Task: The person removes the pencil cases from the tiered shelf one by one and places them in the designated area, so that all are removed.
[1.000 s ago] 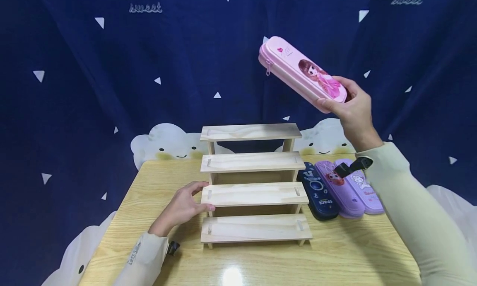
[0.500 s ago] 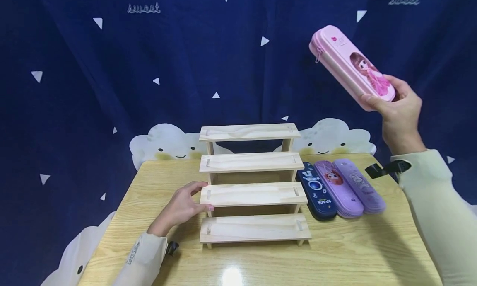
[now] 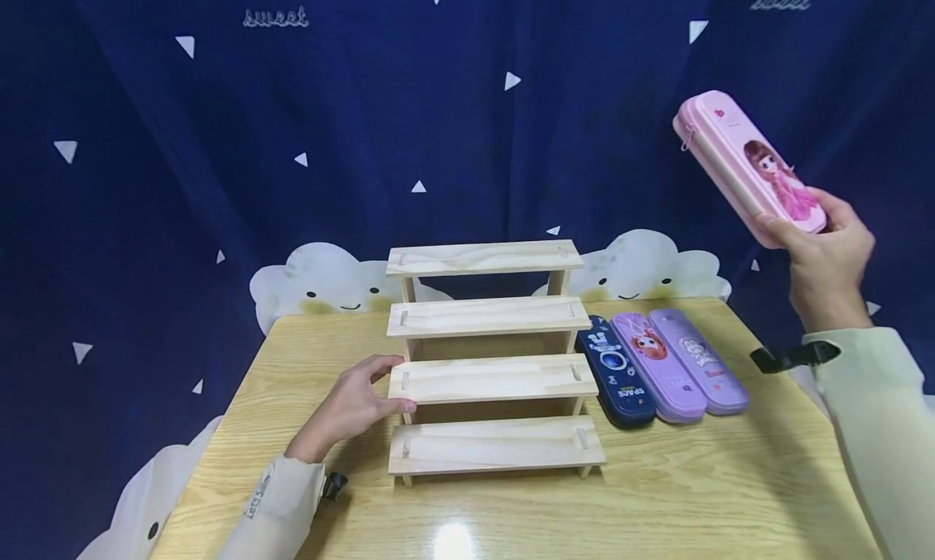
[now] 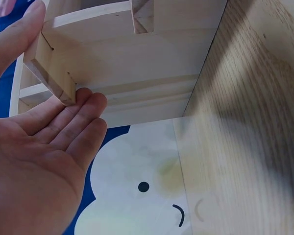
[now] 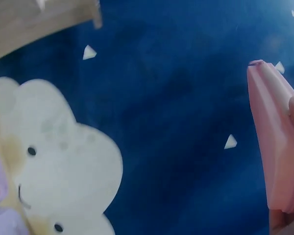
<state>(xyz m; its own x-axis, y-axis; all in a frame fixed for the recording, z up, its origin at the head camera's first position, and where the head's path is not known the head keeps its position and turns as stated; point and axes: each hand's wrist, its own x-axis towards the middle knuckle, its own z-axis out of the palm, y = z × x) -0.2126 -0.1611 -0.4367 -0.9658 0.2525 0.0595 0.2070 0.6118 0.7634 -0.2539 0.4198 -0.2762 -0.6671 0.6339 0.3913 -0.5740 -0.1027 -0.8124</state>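
Observation:
In the head view my right hand (image 3: 833, 260) grips the lower end of a pink zippered pencil case (image 3: 752, 166) with a doll picture on its lid. The case is raised and tilted in front of the curtain, zip pull toward the upper left. My left hand (image 3: 358, 402) holds the left end of the second step from the bottom of a pale wooden four-step display stand (image 3: 489, 379). In the left wrist view, the thumb (image 4: 24, 29) lies on one side of that board's end and the fingers (image 4: 85, 127) on the other.
Right of the stand, a dark blue space pencil case (image 3: 619, 373), a purple one with a red-haired figure (image 3: 668, 381) and a lilac one (image 3: 704, 365) lie side by side on the wooden table (image 3: 526, 519). Behind hangs a navy curtain (image 3: 351, 122) with white clouds.
My right hand has carried the pink pencil case to the right, rising a little at first and then dropping lower. My left hand keeps its hold on the stand.

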